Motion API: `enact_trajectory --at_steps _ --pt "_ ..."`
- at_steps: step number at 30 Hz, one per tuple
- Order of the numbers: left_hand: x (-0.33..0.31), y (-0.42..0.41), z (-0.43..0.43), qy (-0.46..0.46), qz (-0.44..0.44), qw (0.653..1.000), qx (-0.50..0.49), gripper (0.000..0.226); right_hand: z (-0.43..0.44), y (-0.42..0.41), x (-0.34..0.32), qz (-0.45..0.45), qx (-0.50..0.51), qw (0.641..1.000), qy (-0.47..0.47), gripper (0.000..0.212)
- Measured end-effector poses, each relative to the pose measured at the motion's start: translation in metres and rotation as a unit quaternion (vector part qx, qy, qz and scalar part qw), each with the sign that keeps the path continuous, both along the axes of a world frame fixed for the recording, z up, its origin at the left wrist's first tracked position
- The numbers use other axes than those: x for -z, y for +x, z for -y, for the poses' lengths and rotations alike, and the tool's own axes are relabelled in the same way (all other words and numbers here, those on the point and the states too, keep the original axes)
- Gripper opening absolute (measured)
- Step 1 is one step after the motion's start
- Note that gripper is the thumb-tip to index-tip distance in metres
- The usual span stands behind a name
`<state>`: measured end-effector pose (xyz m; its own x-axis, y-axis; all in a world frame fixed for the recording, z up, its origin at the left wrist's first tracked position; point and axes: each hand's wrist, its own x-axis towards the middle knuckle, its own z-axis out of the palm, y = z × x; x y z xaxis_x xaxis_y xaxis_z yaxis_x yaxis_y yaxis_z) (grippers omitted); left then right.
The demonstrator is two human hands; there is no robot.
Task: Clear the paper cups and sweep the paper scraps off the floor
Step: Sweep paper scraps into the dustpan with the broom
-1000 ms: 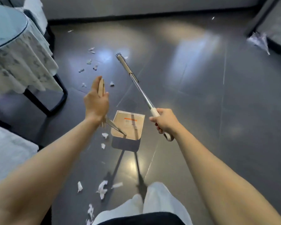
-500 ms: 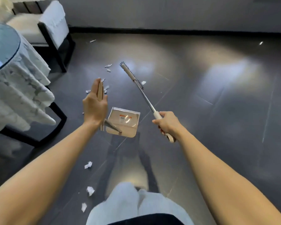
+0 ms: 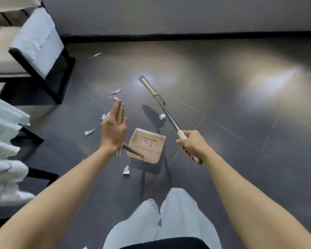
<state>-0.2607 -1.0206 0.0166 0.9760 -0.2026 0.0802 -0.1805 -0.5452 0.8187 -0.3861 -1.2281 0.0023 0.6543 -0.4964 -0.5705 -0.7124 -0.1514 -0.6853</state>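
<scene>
The head camera looked down at a dark, shiny floor (image 3: 241, 141).

The left hand (image 3: 113, 132) held the long tan handle of a dustpan (image 3: 147, 144). Its fingers (image 3: 115, 110) lay almost straight along the handle. The thumb came round the other side, so the handle was pinched in the hand. The pan hung low near the middle of the floor. Its dark shadow lay on the floor just under it.

The right hand (image 3: 192, 144) was curled all the way round the pale end of a broom (image 3: 169, 115), in a tight grip. The pole slanted away and to the left. The brush end pointed at the far edge of the floor, where the wall (image 3: 169, 13) stood. I could not tell if the brush touched the floor.

Small white paper scraps (image 3: 116, 91) lay on the floor. Some were just past the left hand's fingertips. One was just beside the broom pole. One lay to the left of the left hand. One lay close to the near side of the pan.

A chair (image 3: 36, 42) with a white cover stood at the far left corner of the floor. A white table cloth (image 3: 5, 141) hung down along the left edge. The person's pale trousers (image 3: 169, 212) showed at the near edge, between the two arms.
</scene>
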Motion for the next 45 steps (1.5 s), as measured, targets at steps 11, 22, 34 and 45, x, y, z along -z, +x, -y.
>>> enact_trajectory --at_steps 11,22,34,45 --pt "0.061 0.187 0.141 0.064 -0.019 0.996 0.053 0.062 0.158 0.193 0.058 -0.053 0.003 0.999 0.002 0.022" --pt "0.085 0.259 0.171 0.068 -0.014 0.980 0.185 0.063 0.177 0.215 0.080 -0.164 -0.008 0.986 -0.029 0.021" --pt "0.091 0.245 0.104 0.094 0.018 0.961 0.260 0.064 0.051 0.155 0.082 -0.112 0.191 0.968 0.122 0.026" --pt "0.106 0.250 0.108 0.062 -0.034 0.973 0.220 0.067 0.067 0.126 0.090 -0.170 0.222 0.958 0.070 0.021"
